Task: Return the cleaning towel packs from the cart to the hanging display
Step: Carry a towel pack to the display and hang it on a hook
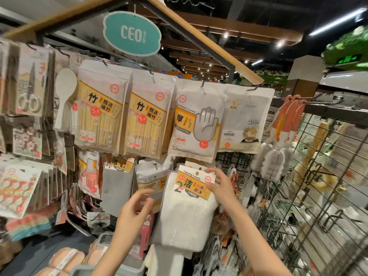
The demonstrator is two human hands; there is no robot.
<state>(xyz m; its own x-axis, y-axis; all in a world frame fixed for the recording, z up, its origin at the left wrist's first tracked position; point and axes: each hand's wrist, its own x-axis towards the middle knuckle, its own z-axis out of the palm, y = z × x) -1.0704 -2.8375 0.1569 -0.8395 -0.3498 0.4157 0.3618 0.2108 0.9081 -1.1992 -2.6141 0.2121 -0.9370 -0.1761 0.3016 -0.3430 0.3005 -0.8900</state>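
A white cleaning towel pack (187, 214) with an orange and white header card hangs in the lower row of the hanging display (199, 120), just right of centre. My right hand (220, 186) grips the right edge of its header card, thumb on top. My left hand (135, 212) hovers just left of the pack, fingers spread and slightly blurred, holding nothing. Another white towel pack (169, 259) shows below the first one.
Bamboo chopstick packs (101, 108), a disposable gloves pack (196, 120) and a cleaning sponge pack (152, 178) hang around the towels. A grey cloth pack (117, 186) hangs to the left. A black wire grid rack (318, 186) with bottle brushes (276, 154) stands right. The grey cart edge (83, 269) lies at the bottom.
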